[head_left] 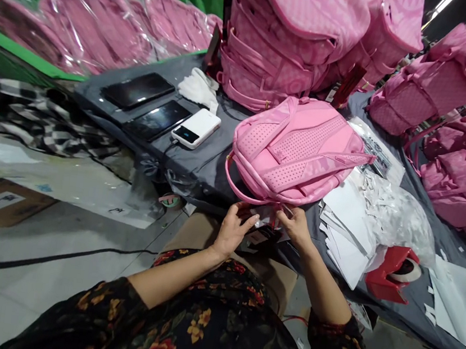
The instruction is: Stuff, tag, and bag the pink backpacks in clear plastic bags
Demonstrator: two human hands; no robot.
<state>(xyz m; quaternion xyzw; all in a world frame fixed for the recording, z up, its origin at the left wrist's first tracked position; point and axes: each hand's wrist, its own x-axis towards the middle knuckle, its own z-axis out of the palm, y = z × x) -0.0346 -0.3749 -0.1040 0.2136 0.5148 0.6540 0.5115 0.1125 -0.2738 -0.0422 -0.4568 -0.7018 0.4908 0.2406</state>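
A pink backpack (300, 143) lies on the table with its dotted back panel and shoulder straps facing up. At its near end, just over the table edge, are both of my hands. My left hand (232, 228) is curled, thumb towards the fingers, with a small whitish bit at the thumb tip. My right hand (295, 226) pinches close under the backpack's edge, its fingertips partly hidden. Between them hangs a dark red and black tag (258, 236) with some clear, shiny material around it. What exactly each hand grips is too small to tell.
More pink backpacks (274, 49) are stacked behind. Bagged ones fill a green-lined bin (93, 27). Left on the table lie two phones (139, 89), a white power bank (196, 128) and white gloves (198, 87). Rightward are papers (347, 228), plastic bags (398, 209) and a red tape dispenser (392, 276).
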